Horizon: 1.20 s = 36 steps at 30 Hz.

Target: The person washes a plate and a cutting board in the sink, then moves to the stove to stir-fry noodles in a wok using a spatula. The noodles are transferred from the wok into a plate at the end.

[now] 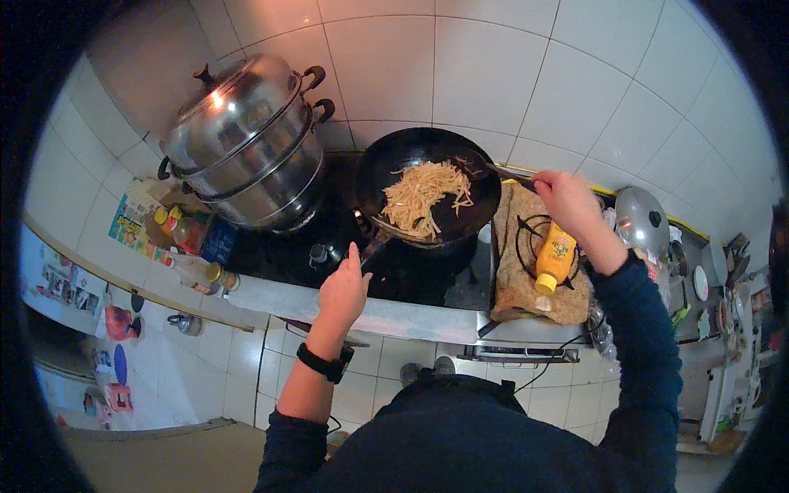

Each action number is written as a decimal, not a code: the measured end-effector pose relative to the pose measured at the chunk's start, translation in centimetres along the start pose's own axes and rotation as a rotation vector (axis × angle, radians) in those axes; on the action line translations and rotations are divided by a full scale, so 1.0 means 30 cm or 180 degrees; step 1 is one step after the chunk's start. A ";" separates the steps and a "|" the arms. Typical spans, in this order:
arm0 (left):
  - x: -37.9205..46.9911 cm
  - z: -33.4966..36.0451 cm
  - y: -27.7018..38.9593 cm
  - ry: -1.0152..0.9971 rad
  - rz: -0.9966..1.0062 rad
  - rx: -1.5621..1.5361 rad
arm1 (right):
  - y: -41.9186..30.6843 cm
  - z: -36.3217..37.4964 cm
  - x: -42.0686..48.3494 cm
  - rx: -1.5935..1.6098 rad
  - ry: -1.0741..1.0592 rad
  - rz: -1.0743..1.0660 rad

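A dark wok [407,138] sits on the black stove, with pale shredded strips of food [425,194] heaped in its middle. My right hand [564,194] grips the handle of a dark metal spatula [515,175], whose blade rests inside the wok at the right of the food. At the near side of the wok, its handle [374,246] points towards me. My left hand [343,286] is by the end of that handle, index finger stretched out and thumb apart. Whether its other fingers are around the handle cannot be made out.
A tall lidded steel steamer [246,148] stands left of the wok. Bottles [191,271] crowd the left corner. On the right, a yellow squeeze bottle [556,259] lies on a brown cloth [511,271], near a domed pot lid [641,219]. A small flame [357,214] shows beside the wok.
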<state>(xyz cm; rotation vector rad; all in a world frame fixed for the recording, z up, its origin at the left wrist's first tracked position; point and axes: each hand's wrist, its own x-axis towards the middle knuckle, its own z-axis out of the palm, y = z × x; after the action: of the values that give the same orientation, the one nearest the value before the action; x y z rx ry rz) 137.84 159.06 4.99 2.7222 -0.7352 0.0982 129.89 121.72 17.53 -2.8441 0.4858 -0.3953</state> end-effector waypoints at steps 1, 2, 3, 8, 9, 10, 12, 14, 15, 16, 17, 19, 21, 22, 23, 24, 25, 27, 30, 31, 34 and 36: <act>0.002 -0.002 0.002 -0.0041 -0.0021 0.0051 | 0.011 0.053 0.016 0.0277 0.0042 0.0116; 0.004 -0.005 0.005 -0.0151 -0.0108 -0.0009 | 0.017 0.110 0.031 0.0948 -0.0343 0.0554; 0.005 -0.009 0.008 -0.0318 -0.0231 -0.0048 | 0.024 0.156 0.036 0.1647 -0.0736 0.0849; 0.007 -0.026 0.015 -0.0427 -0.0280 -0.0115 | 0.001 0.181 -0.037 0.2666 -0.0910 0.0724; 0.006 -0.026 0.015 -0.0395 -0.0249 -0.0115 | -0.011 0.137 -0.056 0.2500 -0.0924 0.0533; 0.006 -0.026 0.014 -0.0404 -0.0237 -0.0100 | -0.022 0.079 -0.070 0.2363 -0.0986 0.0356; 0.005 -0.023 0.012 -0.0417 -0.0242 -0.0114 | -0.056 -0.024 -0.102 0.1952 -0.0939 -0.0165; 0.005 -0.021 0.009 -0.0442 -0.0261 -0.0114 | -0.116 -0.063 -0.129 0.1171 -0.0756 -0.0535; 0.004 -0.020 0.009 -0.0445 -0.0265 -0.0117 | -0.142 -0.068 -0.139 0.0845 -0.0641 -0.0794; 0.005 -0.019 0.009 -0.0437 -0.0262 -0.0096 | -0.167 -0.060 -0.146 0.0632 -0.0580 -0.0766; 0.006 -0.018 0.009 -0.0414 -0.0264 -0.0109 | -0.189 -0.043 -0.149 0.0415 -0.0522 -0.0730; 0.004 -0.016 0.009 -0.0342 -0.0271 -0.0090 | -0.205 -0.016 -0.139 0.0082 -0.0347 -0.0674; 0.001 -0.016 0.008 -0.0311 -0.0220 -0.0123 | -0.199 0.007 -0.105 -0.0096 -0.0038 -0.0699; 0.000 -0.016 0.007 -0.0317 -0.0221 -0.0113 | -0.188 0.012 -0.080 -0.0082 0.0117 -0.0704; 0.000 -0.016 0.006 -0.0286 -0.0213 -0.0143 | -0.178 0.021 -0.058 -0.0131 0.0176 -0.0693; 0.001 -0.015 0.005 -0.0296 -0.0228 -0.0149 | -0.169 0.034 -0.035 -0.0177 0.0274 -0.0683; 0.001 -0.013 0.006 -0.0289 -0.0233 -0.0158 | -0.162 0.048 -0.013 -0.0255 0.0430 -0.0671; 0.001 -0.012 0.006 -0.0233 -0.0187 -0.0151 | -0.170 0.110 0.018 -0.0284 0.0338 -0.0922; -0.004 -0.013 0.007 -0.0127 -0.0091 -0.0146 | -0.190 0.170 0.011 -0.0368 -0.0318 -0.1171; -0.003 -0.016 0.005 -0.0122 -0.0092 -0.0103 | -0.198 0.162 0.002 -0.0424 -0.0316 -0.1297; -0.001 -0.020 0.004 -0.0241 -0.0139 -0.0146 | -0.188 0.020 -0.039 -0.0744 -0.0599 -0.1415; 0.000 -0.019 0.004 -0.0278 -0.0146 -0.0153 | -0.193 -0.125 -0.062 -0.0771 -0.0687 -0.1446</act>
<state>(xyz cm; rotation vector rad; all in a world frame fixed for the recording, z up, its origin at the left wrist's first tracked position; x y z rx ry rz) 137.77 159.14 5.56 2.7100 -0.6894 -0.0484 128.76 127.02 22.17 -3.1723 -0.1727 -0.1021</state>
